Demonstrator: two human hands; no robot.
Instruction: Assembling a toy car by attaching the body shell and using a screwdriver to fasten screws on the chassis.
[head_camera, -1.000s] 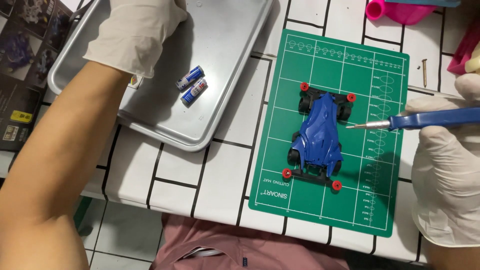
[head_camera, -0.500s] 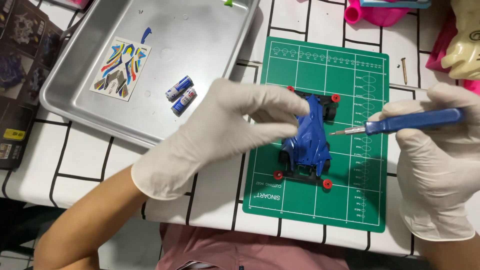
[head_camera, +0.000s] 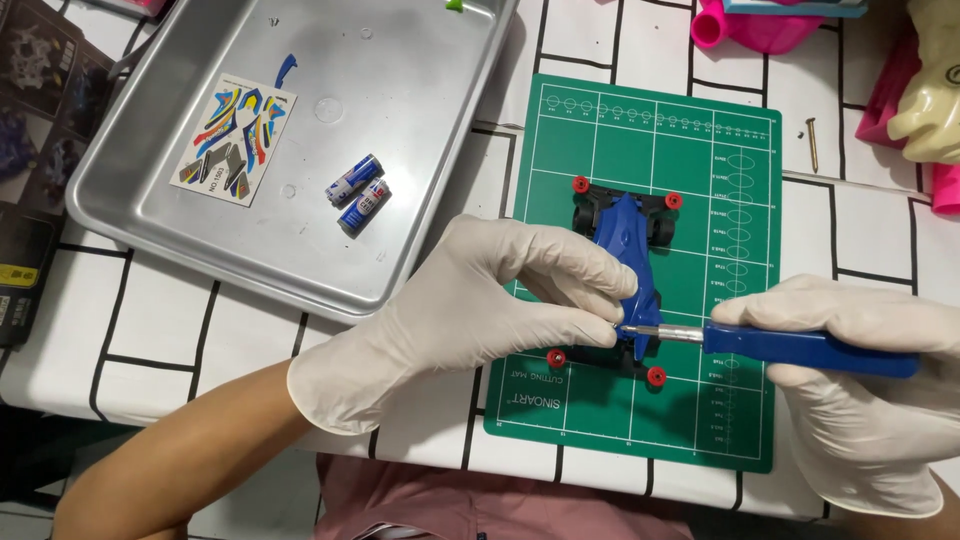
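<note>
The left hand (head_camera: 470, 315), in a white rubber glove, lies across the near edge of a green cutting mat with a printed white grid (head_camera: 690, 420). Its fingers are drawn together, and the fingertips (head_camera: 600, 325) pinch the rear end of a small blue plastic toy race car with black chassis and red rollers (head_camera: 625, 265). The car lies lengthwise on the mat, its nose pointing away from the person and its tail just under those fingertips.

The right hand (head_camera: 860, 390), gloved the same way, is wrapped shut around the handle of a blue-handled screwdriver with a thin metal shaft (head_camera: 800, 347). The tool runs level from this hand toward the left one, and its tip meets the car's rear right beside the left fingertips; the exact spot it touches is too small to make out, perhaps a screw.

Beyond the left hand and to its outer side sits a shallow silver metal tray (head_camera: 130, 200) on the white tiled table with black grout lines (head_camera: 150, 320). In the tray, well apart from both hands, lie two small blue and silver batteries (head_camera: 357, 193), side by side, and farther off a colourful sticker sheet (head_camera: 233, 137). Beyond the right hand, off the mat's far corner, a single small brass screw (head_camera: 811, 142) lies on the tiles.
</note>
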